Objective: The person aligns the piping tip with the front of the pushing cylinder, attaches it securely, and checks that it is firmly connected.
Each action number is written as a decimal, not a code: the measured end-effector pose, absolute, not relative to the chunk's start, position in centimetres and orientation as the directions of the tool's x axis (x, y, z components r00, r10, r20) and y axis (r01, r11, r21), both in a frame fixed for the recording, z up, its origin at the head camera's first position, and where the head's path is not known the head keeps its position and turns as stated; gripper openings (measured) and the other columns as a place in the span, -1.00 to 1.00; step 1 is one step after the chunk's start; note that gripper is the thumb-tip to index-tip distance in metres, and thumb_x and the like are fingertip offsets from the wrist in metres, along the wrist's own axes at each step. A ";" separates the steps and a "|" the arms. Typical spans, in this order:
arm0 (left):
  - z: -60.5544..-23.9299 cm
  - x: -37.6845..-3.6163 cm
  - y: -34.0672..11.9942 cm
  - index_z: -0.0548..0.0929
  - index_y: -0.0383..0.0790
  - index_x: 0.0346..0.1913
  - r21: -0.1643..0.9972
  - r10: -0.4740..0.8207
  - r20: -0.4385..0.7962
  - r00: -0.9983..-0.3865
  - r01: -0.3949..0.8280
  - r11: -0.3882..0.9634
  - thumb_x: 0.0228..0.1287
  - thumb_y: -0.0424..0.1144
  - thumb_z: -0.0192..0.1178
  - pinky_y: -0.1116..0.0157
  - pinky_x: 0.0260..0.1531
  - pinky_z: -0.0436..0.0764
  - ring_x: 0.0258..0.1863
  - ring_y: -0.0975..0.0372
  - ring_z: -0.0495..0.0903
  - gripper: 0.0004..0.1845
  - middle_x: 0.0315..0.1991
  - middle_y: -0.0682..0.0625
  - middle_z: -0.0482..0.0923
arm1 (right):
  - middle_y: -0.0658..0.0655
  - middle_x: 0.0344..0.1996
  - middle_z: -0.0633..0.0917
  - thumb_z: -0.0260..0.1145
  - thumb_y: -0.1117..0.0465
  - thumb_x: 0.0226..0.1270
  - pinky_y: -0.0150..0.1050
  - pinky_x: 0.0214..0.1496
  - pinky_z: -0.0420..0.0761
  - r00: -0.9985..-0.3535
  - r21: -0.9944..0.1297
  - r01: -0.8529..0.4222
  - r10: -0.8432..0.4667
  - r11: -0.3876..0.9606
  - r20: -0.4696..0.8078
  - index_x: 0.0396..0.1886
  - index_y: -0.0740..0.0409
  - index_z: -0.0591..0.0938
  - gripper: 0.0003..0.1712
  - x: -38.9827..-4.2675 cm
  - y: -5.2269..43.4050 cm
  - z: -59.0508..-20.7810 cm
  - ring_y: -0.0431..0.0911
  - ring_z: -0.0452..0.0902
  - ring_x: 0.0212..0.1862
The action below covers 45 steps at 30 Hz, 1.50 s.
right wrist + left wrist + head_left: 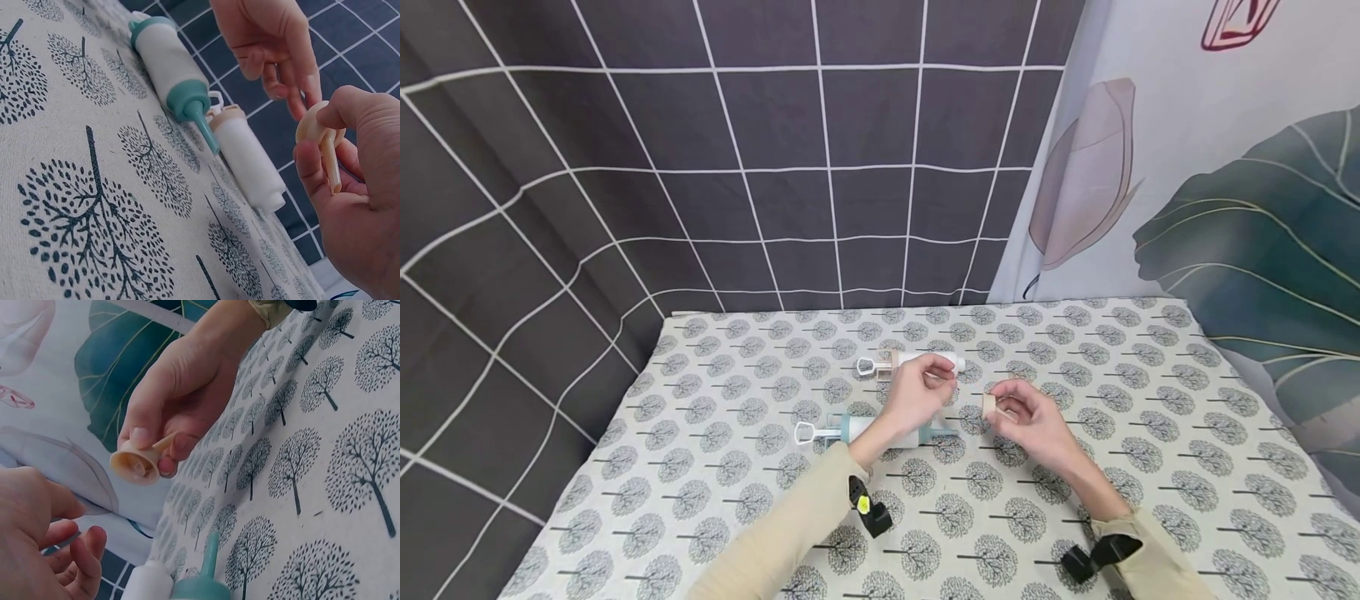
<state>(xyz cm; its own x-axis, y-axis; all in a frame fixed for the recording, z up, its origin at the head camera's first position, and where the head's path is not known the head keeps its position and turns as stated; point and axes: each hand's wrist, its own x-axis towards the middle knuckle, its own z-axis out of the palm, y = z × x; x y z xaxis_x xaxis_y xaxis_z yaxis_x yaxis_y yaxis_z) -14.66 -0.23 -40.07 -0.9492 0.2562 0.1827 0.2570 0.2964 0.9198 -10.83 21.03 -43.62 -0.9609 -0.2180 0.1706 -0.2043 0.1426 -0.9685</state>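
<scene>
My right hand (1033,421) pinches a beige nozzle cap (135,466) between thumb and fingers. The cap has a flared round base and a thin spout (332,164); its hollow underside faces the left wrist view. My left hand (917,390) holds nothing, its fingers loosely bent, a short way left of the cap. Below and behind that hand lies a white syringe-like tube (247,159) with a beige collar and a white pull handle (866,367). Nearer me is a similar tube (175,59) with teal ends and a teal nozzle (205,128), partly hidden by my left forearm.
Both tubes lie on a tree-patterned tablecloth (760,517). A dark gridded curtain (775,125) hangs along the back and left of the table. On the right hangs a pale leaf-printed cloth (1165,100). Black wrist cameras sit on both forearms.
</scene>
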 end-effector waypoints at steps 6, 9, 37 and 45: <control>-40.1 -15.7 -0.8 0.66 -0.43 -0.07 0.907 0.241 0.189 -0.952 0.264 0.327 0.15 -0.50 0.34 0.40 -0.33 0.61 -0.40 0.27 0.61 -0.74 -0.24 -0.08 0.68 | 0.30 -0.15 0.58 0.32 0.59 0.16 -0.40 -0.11 0.61 -0.964 -0.972 -0.189 -0.212 0.138 0.158 0.02 0.51 0.46 -0.58 -10.8 21.0 -43.5 -0.14 0.58 -0.17; -40.0 -16.2 -1.1 0.67 -0.39 -0.04 0.895 0.237 0.173 -0.956 0.253 0.367 0.15 -0.49 0.35 0.39 -0.30 0.60 -0.37 0.26 0.60 -0.72 -0.22 -0.07 0.69 | 0.29 -0.16 0.59 0.32 0.58 0.16 -0.40 -0.12 0.61 -0.965 -0.973 -0.187 -0.212 0.138 0.156 0.02 0.51 0.46 -0.59 -10.8 21.0 -43.5 -0.14 0.59 -0.17; -40.2 -20.2 -3.0 0.68 -0.21 0.10 0.711 0.234 0.164 -0.958 0.279 0.646 0.19 -0.32 0.40 0.02 0.22 0.31 0.02 0.07 0.61 -0.61 -0.02 -0.05 0.71 | 0.32 -0.15 0.60 0.33 0.56 0.16 -0.40 -0.07 0.60 -0.965 -0.975 -0.176 -0.218 0.139 0.143 0.02 0.49 0.46 -0.58 -10.6 21.1 -43.4 -0.13 0.59 -0.15; -40.5 -20.7 -3.0 0.71 -0.12 0.07 0.623 0.239 0.184 -0.953 0.302 0.722 0.15 -0.27 0.43 0.04 0.22 0.24 0.03 0.10 0.56 -0.62 -0.02 0.02 0.71 | 0.32 -0.15 0.60 0.34 0.56 0.17 -0.41 -0.07 0.60 -0.965 -0.973 -0.181 -0.216 0.141 0.149 0.03 0.48 0.46 -0.58 -10.6 21.2 -43.5 -0.15 0.60 -0.16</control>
